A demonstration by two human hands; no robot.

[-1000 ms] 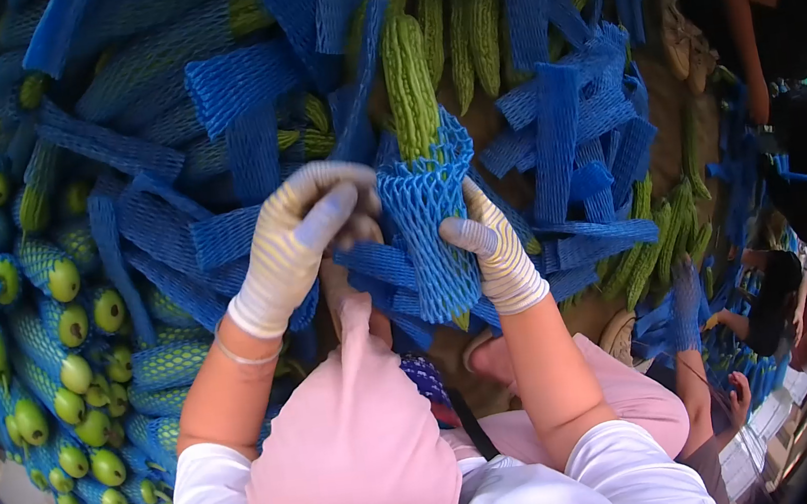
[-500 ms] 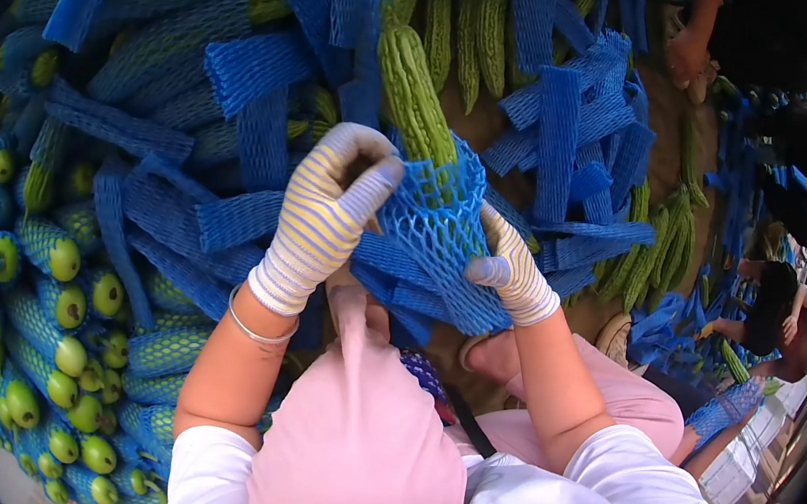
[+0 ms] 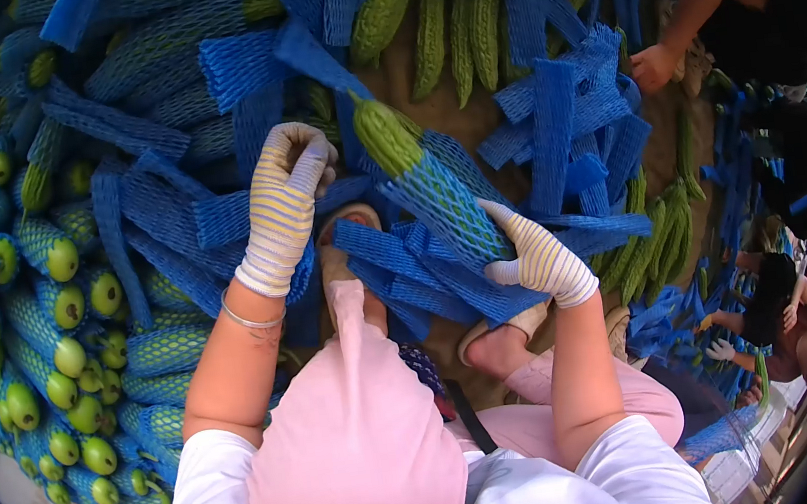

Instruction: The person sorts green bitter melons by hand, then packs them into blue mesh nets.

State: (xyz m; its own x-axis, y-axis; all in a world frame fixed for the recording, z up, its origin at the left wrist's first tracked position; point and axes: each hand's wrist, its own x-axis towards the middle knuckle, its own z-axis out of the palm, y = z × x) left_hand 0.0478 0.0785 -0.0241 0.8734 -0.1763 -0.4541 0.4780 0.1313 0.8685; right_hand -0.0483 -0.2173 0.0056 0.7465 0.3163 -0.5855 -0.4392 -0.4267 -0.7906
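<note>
My right hand (image 3: pixel 537 258), in a striped knit glove, grips the lower end of a bitter gourd (image 3: pixel 388 138) that sits inside a blue foam net sleeve (image 3: pixel 451 208). Only the gourd's green tip pokes out of the sleeve, and it tilts up to the left. My left hand (image 3: pixel 283 206), gloved the same way, hovers just left of the gourd with its fingers curled and nothing in it. Flat blue net sleeves (image 3: pixel 403 267) lie spread under both hands.
Sleeved gourds (image 3: pixel 60 324) are stacked in rows along the left. Bare bitter gourds (image 3: pixel 440 16) lie at the top and others (image 3: pixel 654 241) at the right. Another person's hand (image 3: pixel 655 67) reaches into the sleeves at upper right; more people (image 3: pixel 783 306) sit at the right.
The net sleeve has slid up over the gourd, covering it to the tip. My left hand let go and moved left. My right hand tilted the sleeved gourd leftward.
</note>
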